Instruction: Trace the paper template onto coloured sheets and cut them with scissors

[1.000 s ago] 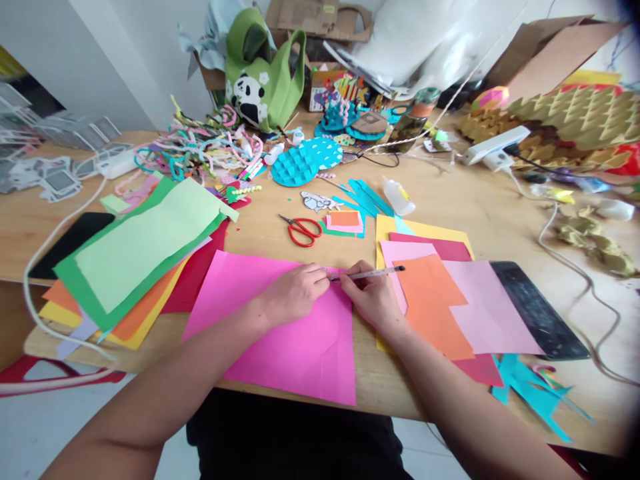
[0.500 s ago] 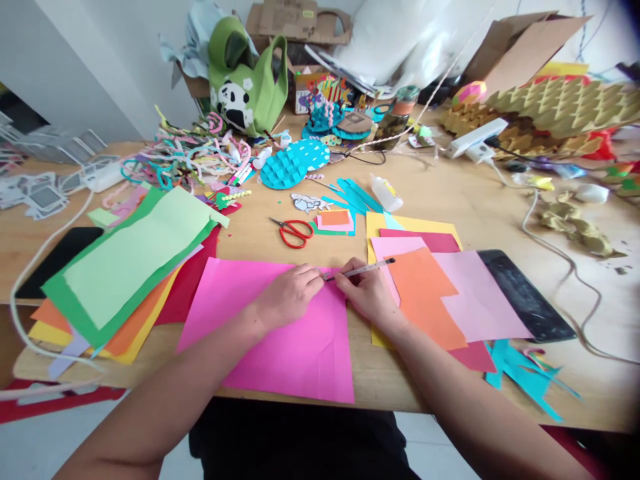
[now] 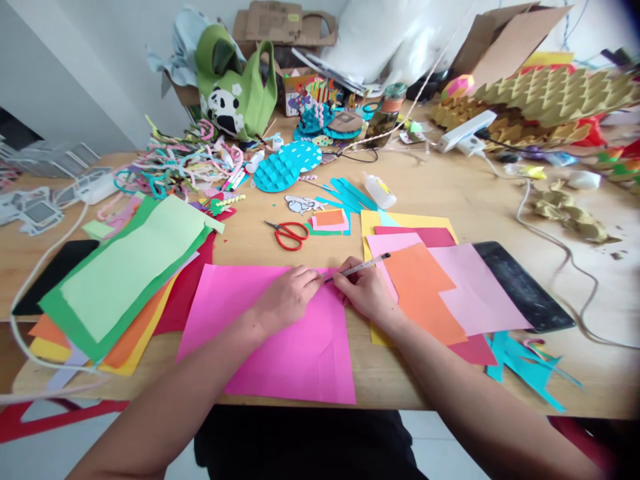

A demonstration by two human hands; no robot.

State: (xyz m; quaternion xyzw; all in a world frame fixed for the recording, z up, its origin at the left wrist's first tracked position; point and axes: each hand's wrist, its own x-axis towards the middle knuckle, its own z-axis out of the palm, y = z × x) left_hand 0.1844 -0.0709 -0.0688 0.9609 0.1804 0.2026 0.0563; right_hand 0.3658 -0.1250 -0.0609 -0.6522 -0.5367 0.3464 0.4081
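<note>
A large bright pink sheet of paper (image 3: 280, 373) lies at the table's front edge. My right hand (image 3: 369, 293) is closed round a pencil (image 3: 363, 265) with a pale barrel and dark end. Its point is low at the sheet's upper right corner. My left hand (image 3: 287, 293) rests on the sheet, fingers closed together, their tips close to the pencil point. Whatever small thing is under those fingertips is too hidden to name. Red-handled scissors (image 3: 291, 235) lie beyond the left hand, beside small orange, pink and green paper pieces (image 3: 329, 219).
Coloured paper is stacked on the left (image 3: 135, 267) and right (image 3: 425, 287), the right stack partly over a black tablet-like slab (image 3: 520, 287). Behind are a glue bottle (image 3: 380, 191), blue scalloped pieces (image 3: 277, 170), a green panda bag (image 3: 235, 87) and a white power strip (image 3: 467, 130).
The view has shifted slightly, so the background sits a little further left. Both hands and the pencil keep nearly the same place on the pink sheet.
</note>
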